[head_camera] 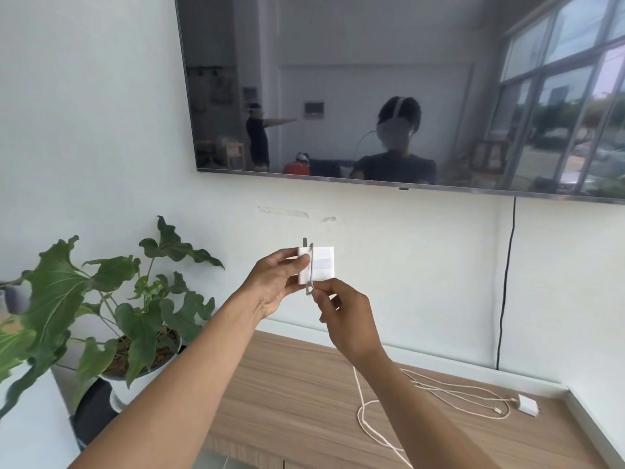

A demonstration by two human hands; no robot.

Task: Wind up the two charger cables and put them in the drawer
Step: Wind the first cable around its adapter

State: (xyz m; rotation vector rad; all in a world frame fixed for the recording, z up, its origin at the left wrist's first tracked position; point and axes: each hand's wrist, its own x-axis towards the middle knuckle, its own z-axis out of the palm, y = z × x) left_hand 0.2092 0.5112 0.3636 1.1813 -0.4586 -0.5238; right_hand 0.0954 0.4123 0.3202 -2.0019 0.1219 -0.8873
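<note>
Count: two white square charger adapters, two thin white cables, one green broad-leaved plant [101,299], one black wall-mounted TV [372,79].

Room: light wood-grain cabinet top [297,384] against white wall; plant off its left end; thin black cord [505,282] hangs down wall at right.

Hands: left hand [275,282] raised above top, fingers and thumb clamped on first adapter [323,265]. One turn of wound cable [310,269] crosses its face. Right hand [348,319], just beside, pinches that cable under adapter. Loose cable [439,389] sprawls toward right end; second adapter [528,406] lies near right edge.
</note>
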